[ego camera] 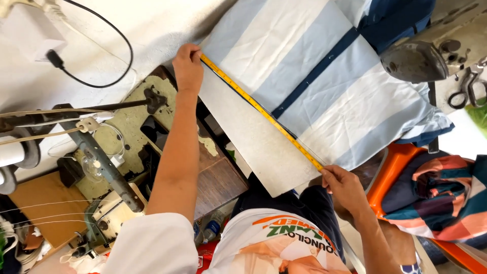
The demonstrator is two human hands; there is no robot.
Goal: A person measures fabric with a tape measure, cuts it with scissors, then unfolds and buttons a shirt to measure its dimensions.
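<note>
The yellow tape [261,109] lies stretched in one straight line along the near edge of the striped cloth [324,86], and its long axis runs diagonally in the head view, from upper left down to lower right. Each end of the tape is held by one hand. The left hand [187,66] is at the upper end, arm reached far out, fingers pinched closed on the tape and pressing it onto the cloth edge. The right hand [345,185] is at the lower end, close to the body, also pinched closed on the tape where the cloth ends. So the hands are well apart, with the whole tape between them, and the right one is the nearer to the person

The cloth has wide pale blue and white stripes with one dark blue band crossing them; it lies flat on a light surface [253,137], and a bare grey strip of that surface shows just beside the tape on the person's side

About it: a sewing machine [106,167] with thread stands to the left, lower than the surface. A dark iron [413,61] rests at the far right edge of the cloth, scissors [469,86] near it. A folded colourful cloth [441,193] lies on an orange seat [395,167] at the right. A black cable [101,50] hangs on the white wall
</note>
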